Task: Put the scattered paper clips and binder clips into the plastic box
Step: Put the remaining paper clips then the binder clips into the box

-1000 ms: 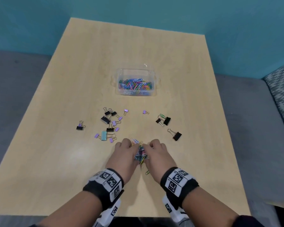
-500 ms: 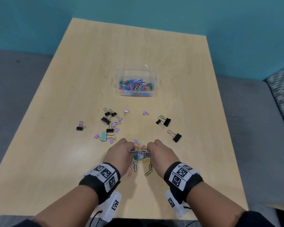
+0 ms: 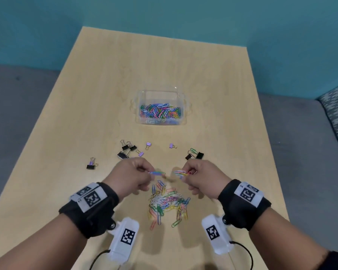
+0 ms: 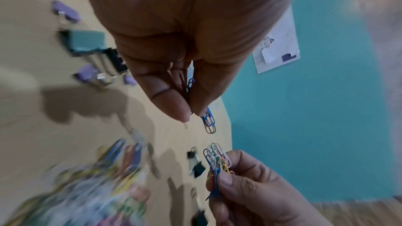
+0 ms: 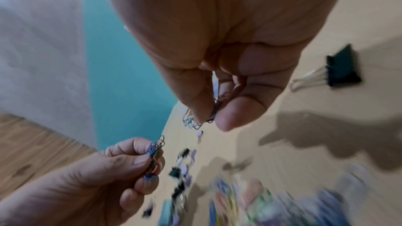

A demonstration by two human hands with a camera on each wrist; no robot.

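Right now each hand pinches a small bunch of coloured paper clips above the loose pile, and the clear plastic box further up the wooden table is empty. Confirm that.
Not quite: the clear plastic box already holds many coloured paper clips, as the head view shows. The rest stands: the left hand and right hand each pinch a small bunch above the loose pile.

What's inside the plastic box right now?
The plastic box holds a layer of mixed-colour paper clips across its floor. No binder clips show on top; whether any lie beneath the layer cannot be seen.
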